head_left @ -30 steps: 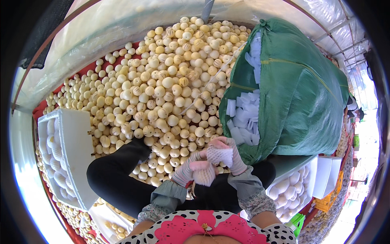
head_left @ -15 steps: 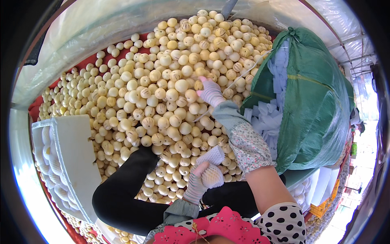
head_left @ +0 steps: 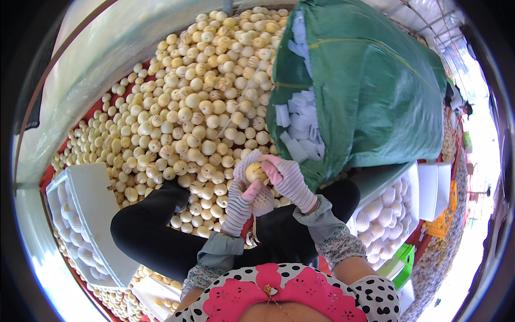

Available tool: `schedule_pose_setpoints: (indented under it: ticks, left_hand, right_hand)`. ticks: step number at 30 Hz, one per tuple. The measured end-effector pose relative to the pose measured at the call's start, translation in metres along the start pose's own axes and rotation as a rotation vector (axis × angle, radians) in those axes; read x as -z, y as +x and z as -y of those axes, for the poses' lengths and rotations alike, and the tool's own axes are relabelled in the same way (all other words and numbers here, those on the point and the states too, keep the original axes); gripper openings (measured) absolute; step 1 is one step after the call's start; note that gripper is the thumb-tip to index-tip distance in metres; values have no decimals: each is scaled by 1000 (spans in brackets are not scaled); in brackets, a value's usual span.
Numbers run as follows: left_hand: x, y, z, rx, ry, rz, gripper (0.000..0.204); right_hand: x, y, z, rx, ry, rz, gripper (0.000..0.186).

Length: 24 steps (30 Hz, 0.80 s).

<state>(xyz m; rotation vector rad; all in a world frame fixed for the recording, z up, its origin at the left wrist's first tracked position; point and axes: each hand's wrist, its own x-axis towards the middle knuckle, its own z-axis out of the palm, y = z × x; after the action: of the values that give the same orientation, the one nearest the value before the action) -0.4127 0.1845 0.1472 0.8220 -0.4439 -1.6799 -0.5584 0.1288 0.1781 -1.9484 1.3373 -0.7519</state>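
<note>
Both hands wear striped fingerless gloves and meet above my lap. My right hand [head_left: 289,183] is closed with its fingertips on a pale yellow striped pepino melon [head_left: 256,172]. A white foam net sleeve [head_left: 245,161] lies against the melon's far left side. My left hand [head_left: 240,208] is curled round the sleeve and the melon from below, thumb on the near side. Below the melon, against the left hand, shows more white foam netting [head_left: 263,200]; what is inside it is hidden. A heap of loose pepino melons [head_left: 177,118] spreads in front.
A big green sack [head_left: 370,91] at the right spills flattened white foam sleeves [head_left: 304,121]. White foam boxes with netted fruit stand at the left [head_left: 95,198] and right [head_left: 412,206]. Near the right box are an orange crate [head_left: 443,220] and a green basket [head_left: 406,266].
My right hand has come back from the heap to my left hand with a pepino melon. The left hand has risen a little. The view has shifted to the right.
</note>
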Motion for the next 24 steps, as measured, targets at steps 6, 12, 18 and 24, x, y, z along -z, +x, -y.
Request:
schedule_pose_setpoints:
  ticks: [6, 12, 18, 24]
  left_hand:
    - [-9, -33, -2, 639, -236, 360, 73]
    - [-24, -48, 14, 592, -71, 389, 68]
    - [-43, -59, 49, 64, 578, 138, 67]
    - [-33, -68, 26, 746, -226, 257, 69]
  right_hand:
    - [30, -75, -27, -524, 1148, 64, 60]
    - [34, -120, -18, -600, 651, -114, 24]
    - [23, -146, 31, 42, -161, -285, 22]
    - [33, -154, 18, -160, 241, -362, 23]
